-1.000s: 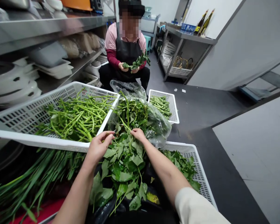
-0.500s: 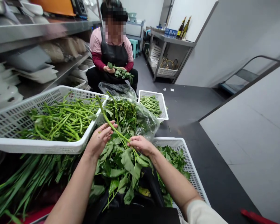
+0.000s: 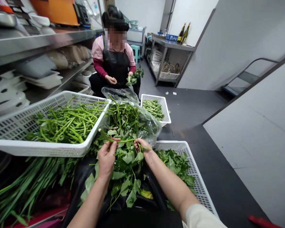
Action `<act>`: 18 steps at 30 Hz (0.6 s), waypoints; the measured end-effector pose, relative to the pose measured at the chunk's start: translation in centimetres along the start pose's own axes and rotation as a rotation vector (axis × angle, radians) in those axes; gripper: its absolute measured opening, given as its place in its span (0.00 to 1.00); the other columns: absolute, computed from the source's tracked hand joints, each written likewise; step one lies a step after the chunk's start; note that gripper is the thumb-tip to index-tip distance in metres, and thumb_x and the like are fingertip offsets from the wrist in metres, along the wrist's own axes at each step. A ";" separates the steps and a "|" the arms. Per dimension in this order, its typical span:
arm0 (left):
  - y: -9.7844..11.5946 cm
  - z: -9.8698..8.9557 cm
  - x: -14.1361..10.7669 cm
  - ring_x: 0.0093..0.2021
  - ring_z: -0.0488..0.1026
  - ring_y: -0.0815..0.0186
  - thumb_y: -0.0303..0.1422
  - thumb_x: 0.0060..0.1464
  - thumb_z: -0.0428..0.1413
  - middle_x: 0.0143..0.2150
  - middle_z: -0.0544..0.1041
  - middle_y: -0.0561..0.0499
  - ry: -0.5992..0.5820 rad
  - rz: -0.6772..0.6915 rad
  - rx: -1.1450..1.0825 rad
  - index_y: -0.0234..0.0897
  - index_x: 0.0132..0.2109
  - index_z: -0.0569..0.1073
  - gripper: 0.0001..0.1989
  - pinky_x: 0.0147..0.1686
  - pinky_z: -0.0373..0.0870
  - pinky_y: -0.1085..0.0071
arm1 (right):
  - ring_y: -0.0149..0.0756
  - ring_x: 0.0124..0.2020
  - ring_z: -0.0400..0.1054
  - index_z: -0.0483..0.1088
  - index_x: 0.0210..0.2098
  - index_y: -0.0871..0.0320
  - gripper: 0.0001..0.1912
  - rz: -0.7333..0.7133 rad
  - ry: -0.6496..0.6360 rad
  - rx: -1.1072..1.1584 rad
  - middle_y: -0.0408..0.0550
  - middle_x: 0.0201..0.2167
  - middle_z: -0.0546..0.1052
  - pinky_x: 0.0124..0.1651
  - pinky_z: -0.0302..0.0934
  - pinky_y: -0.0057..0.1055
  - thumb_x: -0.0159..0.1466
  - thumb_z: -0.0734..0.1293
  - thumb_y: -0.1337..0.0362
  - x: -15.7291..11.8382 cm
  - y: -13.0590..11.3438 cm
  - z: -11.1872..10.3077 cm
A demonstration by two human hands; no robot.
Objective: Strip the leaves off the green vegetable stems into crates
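Between my two hands a green vegetable stem (image 3: pixel 126 141) lies nearly level. My left hand (image 3: pixel 106 157) pinches it between thumb and fingers, with its thick end sticking out to the left. My right hand (image 3: pixel 142 147) is closed round the other end, its leaves hanging below. Under both hands a heap of leafy greens (image 3: pixel 123 174) covers my lap and runs up to an open clear plastic bag (image 3: pixel 150 124) holding more of them. To the left, a white basket (image 3: pixel 78 150) contains trimmed stems (image 3: pixel 72 125). At my right, another white basket (image 3: pixel 197 169) holds leaves (image 3: pixel 177 163).
A co-worker (image 3: pixel 116 60) crouches opposite, a leafy vegetable (image 3: pixel 135 77) in one hand. A small white basket (image 3: pixel 168 114) of green pods or stems stands beyond the bag. Long green leaves (image 3: pixel 35 180) lie at lower left. A metal shelf (image 3: pixel 49 39) runs along the left.
My left hand has turned and now pinches the stem, which has swung from steep to nearly level. My right hand has shifted slightly right. The co-worker's hands have moved apart.
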State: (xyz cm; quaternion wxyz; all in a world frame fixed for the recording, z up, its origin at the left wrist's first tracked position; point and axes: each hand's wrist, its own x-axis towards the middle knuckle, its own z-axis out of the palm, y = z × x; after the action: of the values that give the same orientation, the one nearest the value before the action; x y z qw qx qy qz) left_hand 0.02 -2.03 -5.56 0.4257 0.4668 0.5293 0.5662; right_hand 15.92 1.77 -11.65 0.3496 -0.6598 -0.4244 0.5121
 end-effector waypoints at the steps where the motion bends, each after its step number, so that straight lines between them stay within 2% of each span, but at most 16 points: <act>1: 0.1 -0.2 0.0 0.40 0.73 0.61 0.39 0.49 0.55 0.36 0.78 0.47 0.051 0.006 -0.012 0.36 0.34 0.73 0.11 0.40 0.69 0.68 | 0.28 0.18 0.57 0.58 0.16 0.57 0.11 0.006 0.015 0.043 0.40 0.14 0.62 0.23 0.52 0.24 0.54 0.57 0.63 0.3 0.3 0.1; 3: 0.6 -1.0 0.2 0.39 0.73 0.63 0.39 0.49 0.54 0.36 0.77 0.48 0.161 0.027 -0.041 0.37 0.34 0.72 0.10 0.38 0.69 0.69 | 0.27 0.17 0.54 0.56 0.17 0.57 0.12 -0.001 0.061 0.115 0.38 0.14 0.60 0.22 0.52 0.24 0.55 0.57 0.60 0.6 1.0 -0.2; 5: 1.4 -1.9 0.7 0.37 0.73 0.65 0.39 0.48 0.55 0.34 0.77 0.50 0.210 0.027 -0.091 0.38 0.34 0.72 0.09 0.37 0.68 0.71 | 0.26 0.17 0.52 0.57 0.18 0.57 0.13 -0.022 0.087 0.169 0.36 0.13 0.57 0.22 0.50 0.23 0.54 0.59 0.57 0.7 1.2 -1.0; 8: 2.2 -3.0 1.6 0.32 0.71 0.68 0.41 0.43 0.59 0.31 0.76 0.51 0.098 -0.092 -0.180 0.36 0.33 0.73 0.13 0.34 0.67 0.73 | 0.25 0.16 0.49 0.63 0.22 0.58 0.13 -0.058 0.022 0.219 0.34 0.13 0.56 0.21 0.48 0.23 0.52 0.63 0.54 -0.1 0.1 -2.0; 10: 2.3 -3.1 1.9 0.28 0.70 0.69 0.42 0.38 0.63 0.29 0.76 0.51 -0.008 -0.223 -0.228 0.35 0.33 0.73 0.17 0.31 0.67 0.73 | 0.24 0.16 0.48 0.69 0.27 0.60 0.16 -0.086 -0.142 0.234 0.34 0.13 0.56 0.21 0.47 0.23 0.51 0.65 0.52 -1.3 -1.5 -1.9; 12: 2.3 -3.0 2.0 0.25 0.68 0.71 0.43 0.34 0.65 0.28 0.76 0.50 -0.083 -0.319 -0.256 0.33 0.34 0.74 0.21 0.28 0.67 0.73 | 0.23 0.17 0.48 0.72 0.30 0.62 0.18 -0.167 -0.415 0.205 0.34 0.14 0.58 0.21 0.46 0.23 0.51 0.66 0.51 -2.9 -3.4 -1.1; 14: 2.2 -2.7 1.9 0.25 0.68 0.71 0.44 0.32 0.66 0.28 0.76 0.50 -0.113 -0.343 -0.256 0.33 0.34 0.74 0.23 0.28 0.67 0.73 | 0.23 0.18 0.50 0.73 0.28 0.62 0.17 -0.275 -0.656 0.148 0.36 0.15 0.60 0.23 0.46 0.23 0.52 0.67 0.52 -4.4 -4.8 0.4; 15: 2.3 -2.5 1.7 0.25 0.68 0.71 0.45 0.32 0.66 0.29 0.76 0.50 -0.110 -0.330 -0.247 0.33 0.33 0.74 0.23 0.28 0.67 0.72 | 0.23 0.19 0.51 0.72 0.26 0.62 0.16 -0.311 -0.695 0.143 0.37 0.16 0.61 0.23 0.46 0.23 0.53 0.67 0.53 -5.0 -5.2 1.2; 16: 2.3 -2.3 1.4 0.25 0.69 0.70 0.45 0.32 0.65 0.29 0.77 0.50 -0.102 -0.305 -0.231 0.33 0.33 0.73 0.23 0.29 0.68 0.72 | 0.23 0.19 0.51 0.70 0.23 0.62 0.15 -0.321 -0.666 0.165 0.37 0.16 0.61 0.23 0.46 0.23 0.53 0.67 0.54 -5.2 -5.3 2.0; 18: 2.3 -1.8 0.7 0.28 0.71 0.68 0.45 0.35 0.64 0.30 0.77 0.49 -0.084 -0.233 -0.189 0.34 0.33 0.73 0.21 0.32 0.69 0.70 | 0.24 0.19 0.51 0.65 0.20 0.60 0.15 -0.248 -0.486 0.282 0.37 0.14 0.60 0.22 0.46 0.23 0.54 0.66 0.54 -5.0 -4.9 3.2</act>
State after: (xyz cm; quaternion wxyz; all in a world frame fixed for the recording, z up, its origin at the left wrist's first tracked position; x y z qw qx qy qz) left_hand -1.88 -1.88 -3.18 0.5521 0.3834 0.5062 0.5403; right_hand 11.21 -0.77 -6.17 0.3858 -0.4063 -0.4978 0.6620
